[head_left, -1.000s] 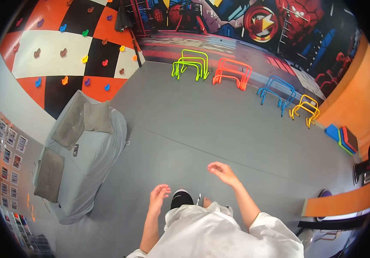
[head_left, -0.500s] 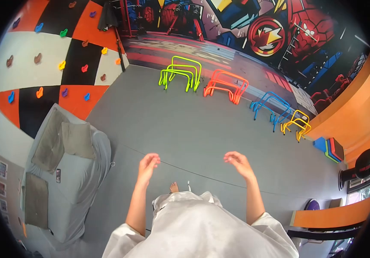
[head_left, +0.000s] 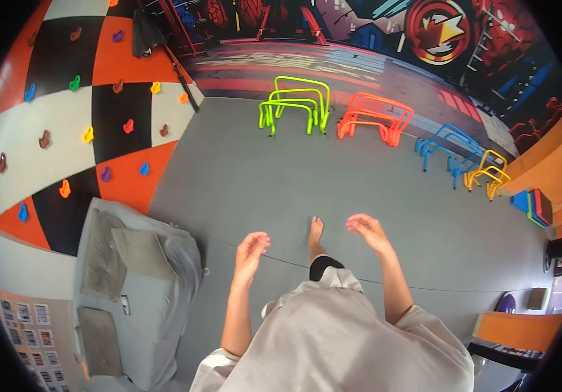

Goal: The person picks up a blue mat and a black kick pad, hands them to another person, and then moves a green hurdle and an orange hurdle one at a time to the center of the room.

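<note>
Since half a second ago a bare foot has swung forward onto the grey floor, stretched out ahead of the person with a dark knee sleeve showing above it, and both arms have come slightly nearer together. Left hand and right hand hang in the air in front of the body, fingers loosely curled, released and holding nothing; neither touches anything.

As a judgement, the person is mid-stride across the open floor, with the row of small hurdles well ahead and not yet reached. Far across the floor stand the green hurdles, the orange hurdles just right of them, then the blue hurdles and the yellow hurdles farther right. All stand upright near the foot of the painted far wall, and none is touched or moved.

On the near left lies a grey crash mat with cushions on it, below a chequered climbing wall dotted with coloured holds. A stack of coloured pads sits at the far right.
</note>
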